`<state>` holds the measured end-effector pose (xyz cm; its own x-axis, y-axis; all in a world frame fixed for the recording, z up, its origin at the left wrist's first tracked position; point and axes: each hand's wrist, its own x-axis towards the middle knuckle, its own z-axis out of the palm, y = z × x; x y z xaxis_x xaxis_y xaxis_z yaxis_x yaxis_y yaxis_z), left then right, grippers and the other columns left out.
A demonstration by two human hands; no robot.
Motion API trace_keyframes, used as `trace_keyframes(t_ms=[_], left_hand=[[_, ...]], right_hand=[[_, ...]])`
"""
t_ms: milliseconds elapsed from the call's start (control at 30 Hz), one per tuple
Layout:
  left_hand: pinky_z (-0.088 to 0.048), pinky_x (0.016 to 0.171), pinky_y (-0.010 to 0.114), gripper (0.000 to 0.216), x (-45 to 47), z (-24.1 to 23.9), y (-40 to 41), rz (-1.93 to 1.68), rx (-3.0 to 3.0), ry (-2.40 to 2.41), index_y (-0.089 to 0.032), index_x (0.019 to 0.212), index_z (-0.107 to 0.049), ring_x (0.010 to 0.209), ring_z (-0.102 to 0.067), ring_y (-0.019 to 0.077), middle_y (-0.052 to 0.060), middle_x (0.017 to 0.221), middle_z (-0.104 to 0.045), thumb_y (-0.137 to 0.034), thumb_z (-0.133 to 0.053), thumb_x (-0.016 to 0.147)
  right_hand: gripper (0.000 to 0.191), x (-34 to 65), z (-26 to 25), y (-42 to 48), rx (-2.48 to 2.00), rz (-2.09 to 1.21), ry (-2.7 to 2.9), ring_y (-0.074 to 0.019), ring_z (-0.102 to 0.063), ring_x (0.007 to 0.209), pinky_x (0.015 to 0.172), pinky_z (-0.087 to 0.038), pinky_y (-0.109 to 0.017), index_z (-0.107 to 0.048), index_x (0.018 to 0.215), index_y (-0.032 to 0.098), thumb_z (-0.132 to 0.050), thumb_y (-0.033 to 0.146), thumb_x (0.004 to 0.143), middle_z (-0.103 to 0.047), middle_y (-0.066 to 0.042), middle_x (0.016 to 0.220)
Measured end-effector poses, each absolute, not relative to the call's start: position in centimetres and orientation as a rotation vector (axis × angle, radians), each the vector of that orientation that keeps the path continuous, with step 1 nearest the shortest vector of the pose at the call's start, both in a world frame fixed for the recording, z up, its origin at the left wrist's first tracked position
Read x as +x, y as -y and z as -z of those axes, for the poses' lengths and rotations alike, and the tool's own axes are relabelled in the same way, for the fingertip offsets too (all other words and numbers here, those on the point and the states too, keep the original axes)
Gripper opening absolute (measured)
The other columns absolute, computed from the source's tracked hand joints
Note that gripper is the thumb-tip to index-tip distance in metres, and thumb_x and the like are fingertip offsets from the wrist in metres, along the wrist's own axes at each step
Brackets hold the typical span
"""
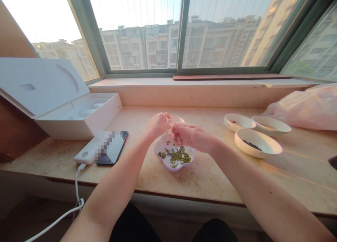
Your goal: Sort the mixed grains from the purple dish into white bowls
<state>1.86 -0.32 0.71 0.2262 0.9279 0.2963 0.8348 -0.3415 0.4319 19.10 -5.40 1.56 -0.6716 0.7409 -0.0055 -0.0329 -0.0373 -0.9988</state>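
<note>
My left hand [160, 124] hovers over the back of a lavender scalloped bowl [172, 169], its fingers bent down toward my other hand. My right hand [190, 136] comes in from the right with curled fingers, and the fingertips of both hands meet or nearly meet. Whatever lies between the fingers is too small to make out. Small green beans [178, 156], like mung beans, are scattered on the bowl's white inside, with a few reddish specks near the back. Just behind the hands, a pale round bowl [179, 118] is mostly hidden by them.
Three white bowls stand on the right: one with dark contents [259, 150], one with reddish bits [238, 118], one with brownish contents [273, 122]. Beyond lies a plastic bag [308, 108]. On the left are a phone [113, 150], a cabled power bank [86, 151] and an open white box [102, 112].
</note>
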Motion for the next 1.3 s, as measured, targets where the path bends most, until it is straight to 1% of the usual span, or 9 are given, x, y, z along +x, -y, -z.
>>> trace_keyframes(t_ms=[167,367,567,767,867,1033,1100,1200,1300], left_hand=[[-0.054,0.088,0.032,0.026,2.2,-1.2,0.9,-0.724,2.311,-1.698,-0.019,0.11,-0.079,0.097,-0.073,0.0236,0.009,0.102,-0.08,-0.022,-0.058,0.095],[-0.054,0.086,0.032,0.023,2.5,-2.0,1.8,-0.656,2.352,-1.686,-0.02,0.102,-0.082,0.094,-0.074,0.0244,0.01,0.1,-0.081,-0.02,-0.06,0.093],[-0.053,0.081,0.031,0.025,2.5,-2.2,2.1,-0.579,2.433,-1.625,-0.02,0.101,-0.082,0.087,-0.072,0.0235,0.01,0.094,-0.079,-0.017,-0.06,0.088],[-0.047,0.07,0.029,0.017,2.4,-2.3,2.4,-0.465,2.516,-1.53,-0.018,0.09,-0.079,0.077,-0.068,0.0205,0.007,0.083,-0.076,-0.025,-0.063,0.089],[-0.047,0.07,0.027,0.017,2.7,-1.8,2.3,-0.433,2.583,-1.267,-0.019,0.095,-0.079,0.081,-0.067,0.0192,0.005,0.088,-0.076,-0.028,-0.068,0.086],[-0.048,0.072,0.025,0.013,3.3,-0.8,2.4,-0.117,2.526,-1.065,-0.018,0.093,-0.078,0.078,-0.065,0.0165,0.002,0.084,-0.072,-0.023,-0.073,0.082],[-0.047,0.071,0.025,0.025,3.4,-0.7,2.7,0.027,2.503,-1.012,-0.021,0.103,-0.078,0.08,-0.065,0.0167,0.001,0.09,-0.071,-0.026,-0.077,0.078],[-0.046,0.072,0.026,0.047,3.5,-0.9,3.3,0.119,2.529,-0.975,-0.025,0.119,-0.073,0.089,-0.065,0.0191,0.002,0.106,-0.071,-0.032,-0.081,0.074],[-0.044,0.07,0.026,0.055,3.6,-0.8,3.6,0.134,2.553,-0.983,-0.025,0.124,-0.068,0.094,-0.064,0.021,0.003,0.114,-0.068,-0.037,-0.083,0.073]], right_hand=[[0.045,19.8,-2.4,5.7,-0.584,-1.914,1.589,-0.0115,-0.04,0.059,0.058,-0.035,-0.027,-0.049,0.088,0.024,-0.076,0.059,0.086,-0.052,0.003,0.075],[0.043,20.3,-2.5,6.0,-0.5,-1.987,1.638,-0.0117,-0.039,0.058,0.057,-0.036,-0.027,-0.046,0.084,0.024,-0.072,0.057,0.092,-0.046,0.004,0.07],[0.05,20.4,-2.5,6.0,-0.47,-2.093,1.589,-0.0108,-0.036,0.059,0.058,-0.034,-0.026,-0.05,0.08,0.022,-0.085,0.057,0.082,-0.046,0.005,0.067],[0.044,20.3,-2.1,5.5,-0.361,-2.094,1.559,-0.0101,-0.039,0.058,0.056,-0.035,-0.025,-0.052,0.084,0.022,-0.082,0.054,0.087,-0.049,0.005,0.068],[0.043,20.4,-2.1,5.4,-0.4,-2.039,1.518,-0.0094,-0.039,0.057,0.056,-0.036,-0.024,-0.054,0.086,0.022,-0.084,0.053,0.086,-0.049,0.005,0.07],[0.046,20.4,-2.0,4.7,-0.517,-1.85,1.446,-0.0096,-0.039,0.056,0.056,-0.037,-0.025,-0.054,0.085,0.023,-0.087,0.055,0.08,-0.046,0.007,0.068],[0.047,20.3,-1.6,4.0,-0.593,-1.688,1.441,-0.0091,-0.036,0.055,0.054,-0.033,-0.024,-0.056,0.086,0.023,-0.087,0.057,0.078,-0.045,0.008,0.066],[0.044,20.2,-0.6,2.8,-0.766,-1.282,1.489,-0.0104,-0.037,0.056,0.054,-0.03,-0.025,-0.059,0.087,0.022,-0.08,0.06,0.082,-0.047,0.007,0.064],[0.033,20.3,0.5,2.0,-0.991,-0.747,1.643,-0.0139,-0.047,0.06,0.059,-0.036,-0.029,-0.066,0.089,0.02,-0.072,0.052,0.089,-0.057,0.003,0.066]])
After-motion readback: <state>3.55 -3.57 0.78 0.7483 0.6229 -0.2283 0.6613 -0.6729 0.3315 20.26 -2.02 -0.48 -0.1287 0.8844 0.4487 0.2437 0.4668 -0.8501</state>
